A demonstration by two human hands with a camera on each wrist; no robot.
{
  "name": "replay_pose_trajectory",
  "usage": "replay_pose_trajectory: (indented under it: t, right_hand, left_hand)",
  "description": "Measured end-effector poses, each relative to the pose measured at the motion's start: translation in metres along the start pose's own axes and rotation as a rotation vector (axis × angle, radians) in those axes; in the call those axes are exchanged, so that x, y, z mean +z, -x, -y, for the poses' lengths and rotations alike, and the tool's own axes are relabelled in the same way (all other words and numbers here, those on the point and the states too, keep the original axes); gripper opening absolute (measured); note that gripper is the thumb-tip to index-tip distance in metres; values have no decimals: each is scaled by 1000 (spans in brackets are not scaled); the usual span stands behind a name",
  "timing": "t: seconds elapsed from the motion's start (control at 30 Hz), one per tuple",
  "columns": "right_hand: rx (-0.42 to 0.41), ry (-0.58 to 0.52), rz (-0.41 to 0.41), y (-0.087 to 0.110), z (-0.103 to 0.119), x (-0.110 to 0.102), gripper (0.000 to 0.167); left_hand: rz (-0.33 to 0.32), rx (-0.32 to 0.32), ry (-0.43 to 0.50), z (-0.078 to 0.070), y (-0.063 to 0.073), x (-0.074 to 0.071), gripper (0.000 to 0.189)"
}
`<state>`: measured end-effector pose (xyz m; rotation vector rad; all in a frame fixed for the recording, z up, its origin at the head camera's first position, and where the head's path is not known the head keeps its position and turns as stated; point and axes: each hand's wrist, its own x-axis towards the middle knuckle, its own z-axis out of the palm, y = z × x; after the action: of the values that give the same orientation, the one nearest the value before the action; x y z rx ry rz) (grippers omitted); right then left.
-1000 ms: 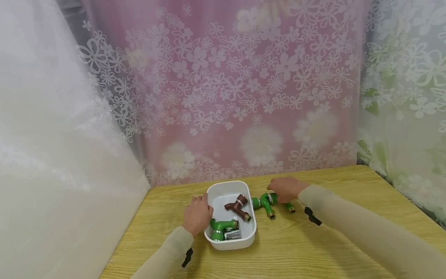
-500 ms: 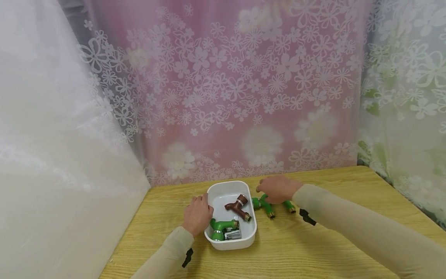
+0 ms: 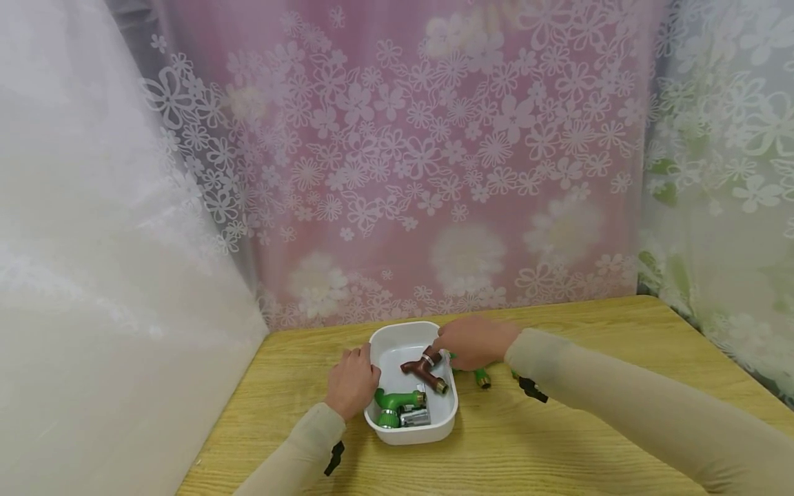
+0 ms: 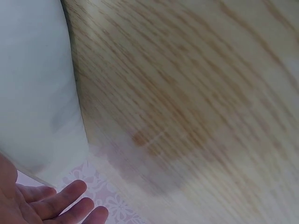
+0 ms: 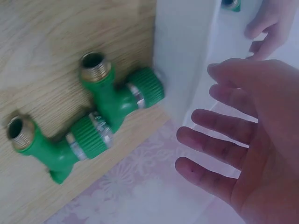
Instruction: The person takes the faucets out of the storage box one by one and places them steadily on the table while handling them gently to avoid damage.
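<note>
My left hand holds the left rim of a white plastic bin; in the left wrist view its fingers lie outside the wall. Inside the bin are a brown tap, a green tap and a shiny chrome part, partly hidden under the green one. My right hand hovers over the bin's right rim, fingertips close to the brown tap's upper end. Its fingers look loosely extended and apart in the right wrist view, with nothing seen between them.
Two more green taps lie on the wooden table right of the bin: the nearer tap touches or nearly touches the bin wall, and the other tap lies beside it. A flowered pink curtain hangs behind the table.
My right hand has moved left, from over the green taps on the table to the bin's right rim. The left hand and the bin have stayed put.
</note>
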<state>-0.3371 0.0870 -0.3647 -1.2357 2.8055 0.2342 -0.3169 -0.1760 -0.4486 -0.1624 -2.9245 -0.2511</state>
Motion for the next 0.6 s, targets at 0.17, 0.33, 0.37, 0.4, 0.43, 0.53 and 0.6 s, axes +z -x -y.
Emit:
replay_pose_trajectory:
  t: [0.17, 0.33, 0.37, 0.4, 0.43, 0.53, 0.6]
  right_hand:
    - [-24, 5, 9, -5, 15, -6, 32]
    - [-47, 3, 24, -15, 27, -9, 29]
    - [-55, 0, 28, -18, 29, -9, 30]
    - [-63, -1, 31, -20, 31, -10, 30]
    - [-76, 0, 33, -22, 32, -10, 31]
    - [-118, -10, 49, -29, 37, -9, 35]
    - [-150, -11, 57, -33, 41, -9, 37]
  left_hand:
    - [-2, -2, 3, 2, -1, 2, 46]
    - [-12, -4, 2, 2, -1, 2, 47]
    - [-14, -3, 1, 2, -1, 1, 47]
    - [-16, -3, 0, 2, -1, 1, 47]
    - [-17, -3, -2, 2, -1, 1, 47]
    - [-9, -4, -4, 1, -2, 0, 47]
    - [-13, -1, 2, 1, -2, 0, 47]
